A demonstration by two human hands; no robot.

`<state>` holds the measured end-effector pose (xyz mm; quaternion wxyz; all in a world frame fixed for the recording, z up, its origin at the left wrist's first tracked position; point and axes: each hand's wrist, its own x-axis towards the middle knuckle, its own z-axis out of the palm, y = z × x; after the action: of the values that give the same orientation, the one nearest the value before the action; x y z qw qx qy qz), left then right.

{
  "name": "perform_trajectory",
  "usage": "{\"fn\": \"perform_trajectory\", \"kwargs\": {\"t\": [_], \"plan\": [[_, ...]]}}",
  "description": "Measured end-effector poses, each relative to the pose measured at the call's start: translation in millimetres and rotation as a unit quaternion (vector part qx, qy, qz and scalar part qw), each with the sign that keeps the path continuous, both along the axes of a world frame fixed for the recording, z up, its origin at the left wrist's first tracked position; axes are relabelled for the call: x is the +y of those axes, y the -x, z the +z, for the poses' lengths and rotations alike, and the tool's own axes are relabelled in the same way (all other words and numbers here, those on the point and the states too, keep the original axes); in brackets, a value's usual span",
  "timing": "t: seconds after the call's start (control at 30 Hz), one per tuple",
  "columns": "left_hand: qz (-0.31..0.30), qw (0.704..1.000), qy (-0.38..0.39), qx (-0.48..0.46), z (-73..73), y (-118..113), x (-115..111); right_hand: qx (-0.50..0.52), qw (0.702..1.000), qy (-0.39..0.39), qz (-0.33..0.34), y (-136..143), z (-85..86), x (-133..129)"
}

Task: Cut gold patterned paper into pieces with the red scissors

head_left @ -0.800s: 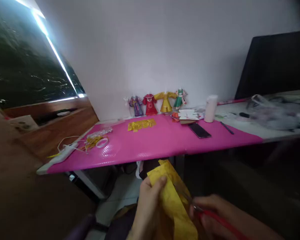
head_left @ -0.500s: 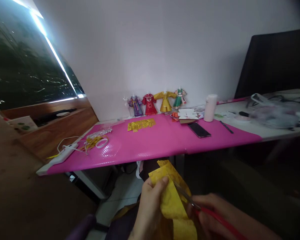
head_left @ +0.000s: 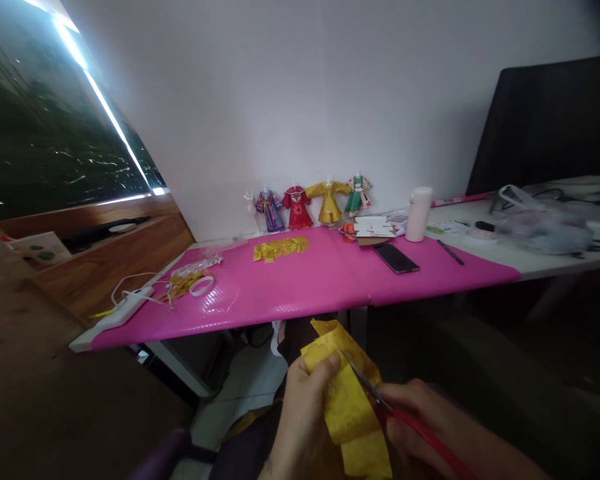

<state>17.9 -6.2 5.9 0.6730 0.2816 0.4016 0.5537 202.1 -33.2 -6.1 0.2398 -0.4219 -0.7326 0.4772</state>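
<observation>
My left hand (head_left: 300, 420) pinches a folded sheet of yellow patterned paper (head_left: 347, 407) below the table's front edge, thumb on top of the sheet. My right hand (head_left: 430, 430) grips red-handled scissors (head_left: 380, 400), whose blades lie against the paper's upper right edge. Both hands sit low in the view, over my lap. The lower part of the paper hangs down between the two hands.
A pink mat (head_left: 300, 283) covers the table ahead. On it lie a gold paper piece (head_left: 280, 248), a black phone (head_left: 396, 258), a pen (head_left: 450, 252), a white tape ring (head_left: 201, 286) and a power strip (head_left: 123, 309). Several small paper dresses (head_left: 313, 205) lean against the wall beside a white bottle (head_left: 419, 213).
The scissor blades have moved further up along the yellow paper's edge, and my right hand has come a little higher. My left hand keeps its hold.
</observation>
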Motion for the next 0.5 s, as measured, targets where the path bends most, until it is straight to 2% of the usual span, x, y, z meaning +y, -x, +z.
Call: {"fn": "perform_trajectory", "kwargs": {"t": [0.5], "plan": [[-0.004, 1.000, 0.002, -0.005, 1.3, -0.1, 1.9, 0.022, 0.999, 0.003, 0.048, -0.6, -10.4, 5.7]]}}
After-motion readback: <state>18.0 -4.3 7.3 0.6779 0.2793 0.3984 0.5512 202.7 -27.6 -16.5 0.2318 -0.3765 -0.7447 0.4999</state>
